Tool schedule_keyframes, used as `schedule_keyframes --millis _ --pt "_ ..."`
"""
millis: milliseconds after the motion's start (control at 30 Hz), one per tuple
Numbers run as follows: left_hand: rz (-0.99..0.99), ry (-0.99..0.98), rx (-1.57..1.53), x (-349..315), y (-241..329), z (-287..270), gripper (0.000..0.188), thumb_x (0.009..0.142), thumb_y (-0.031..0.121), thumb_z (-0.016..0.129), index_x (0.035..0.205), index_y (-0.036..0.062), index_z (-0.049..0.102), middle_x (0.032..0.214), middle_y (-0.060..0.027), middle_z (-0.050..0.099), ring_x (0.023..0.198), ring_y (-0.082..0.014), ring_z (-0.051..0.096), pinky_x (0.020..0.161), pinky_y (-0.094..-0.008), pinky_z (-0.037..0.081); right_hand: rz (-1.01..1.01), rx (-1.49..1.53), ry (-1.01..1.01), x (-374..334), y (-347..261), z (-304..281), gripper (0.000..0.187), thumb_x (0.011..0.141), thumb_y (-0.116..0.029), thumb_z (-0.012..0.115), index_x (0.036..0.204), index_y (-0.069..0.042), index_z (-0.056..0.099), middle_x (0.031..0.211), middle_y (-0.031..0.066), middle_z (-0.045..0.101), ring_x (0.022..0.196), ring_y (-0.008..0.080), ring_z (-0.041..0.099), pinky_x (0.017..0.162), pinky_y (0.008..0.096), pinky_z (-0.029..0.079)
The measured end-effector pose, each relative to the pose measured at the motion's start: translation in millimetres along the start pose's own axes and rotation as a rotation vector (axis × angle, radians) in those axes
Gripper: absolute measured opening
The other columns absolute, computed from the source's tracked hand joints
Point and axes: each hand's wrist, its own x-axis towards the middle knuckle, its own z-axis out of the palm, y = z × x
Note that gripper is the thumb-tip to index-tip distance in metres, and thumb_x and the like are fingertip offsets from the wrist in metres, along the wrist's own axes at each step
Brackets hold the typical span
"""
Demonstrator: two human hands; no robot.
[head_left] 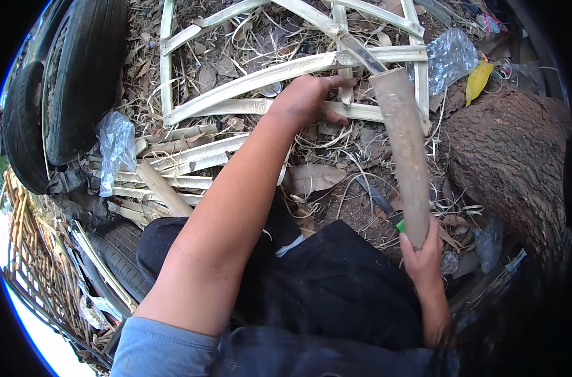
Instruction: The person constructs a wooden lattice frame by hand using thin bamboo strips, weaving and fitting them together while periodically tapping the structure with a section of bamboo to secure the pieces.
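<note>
My right hand (pixel 422 251) is closed around the near end of a long, thick wooden handle (pixel 400 138). A narrow metal blade (pixel 363 55) juts from the handle's far end and reaches over a joint of the pale split-bamboo frame (pixel 267 70). At the frame's crossing slats, my left hand (pixel 306 100) is open, thumb and a finger apart, pointing right; its other fingers are partly hidden. On the ground beside the wooden handle lies a second knife (pixel 381 200) with a dark blade and a green part on its grip, partly covered.
Old tires (pixel 85 81) stand at the left, and a thick tree trunk (pixel 509 169) at the right. Bamboo strips (pixel 191 157) lie near my knee. Clear plastic (pixel 450 60), a yellow leaf (pixel 479 81), shavings and dry leaves litter the soil. Thin sticks (pixel 34 251) are piled at lower left.
</note>
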Motion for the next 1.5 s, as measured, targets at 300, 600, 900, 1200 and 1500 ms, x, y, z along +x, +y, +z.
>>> schedule_keyframes --millis 300,600,900,1200,1500 --pt "-0.048 -0.002 0.138 -6.1 5.4 -1.8 0.076 0.059 0.024 0.089 0.129 0.0206 0.06 0.107 -0.0187 0.068 0.094 -0.0354 0.067 0.082 -0.041 0.053 0.092 0.158 0.012 -5.0 -5.7 0.4 0.059 0.078 -0.017 0.072 0.125 0.004 0.044 0.095 0.0276 0.063 0.087 0.0467 0.064 0.075 0.0474 0.051" --pt "-0.032 -0.015 0.082 -2.2 -1.2 -2.2 0.077 0.057 0.028 0.09 0.128 0.0234 0.06 0.108 -0.0197 0.067 0.098 -0.0365 0.065 0.085 -0.041 0.052 0.036 -0.103 -0.127 13.6 1.7 2.2 0.06 0.079 -0.014 0.07 0.127 0.006 0.041 0.1 0.0298 0.062 0.087 0.0473 0.063 0.077 0.0481 0.051" --pt "0.035 0.033 0.111 0.4 2.7 3.2 0.077 0.058 0.022 0.09 0.128 0.0225 0.06 0.106 -0.0184 0.069 0.098 -0.0347 0.066 0.087 -0.0414 0.052 -0.03 0.048 0.107 -6.4 4.8 2.1 0.056 0.081 -0.015 0.069 0.127 0.004 0.042 0.1 0.0297 0.061 0.09 0.0481 0.062 0.079 0.0491 0.049" --pt "-0.118 -0.065 -0.016 -4.4 6.7 -1.0 0.077 0.059 0.029 0.09 0.128 0.0136 0.059 0.098 -0.0169 0.071 0.092 -0.0305 0.069 0.084 -0.0371 0.053 -0.096 -0.09 0.011 -3.1 10.5 7.4 0.06 0.081 -0.015 0.07 0.128 0.007 0.04 0.101 0.0289 0.062 0.087 0.0473 0.063 0.077 0.0489 0.051" --pt "-0.044 -0.03 0.069 -9.0 1.0 0.0 0.075 0.06 0.025 0.09 0.128 0.0174 0.06 0.105 -0.016 0.069 0.093 -0.0296 0.068 0.086 -0.0398 0.054 -0.075 -0.05 0.034 -14.8 10.8 8.0 0.063 0.08 -0.012 0.069 0.129 0.009 0.035 0.1 0.0299 0.062 0.092 0.045 0.064 0.081 0.0478 0.051"
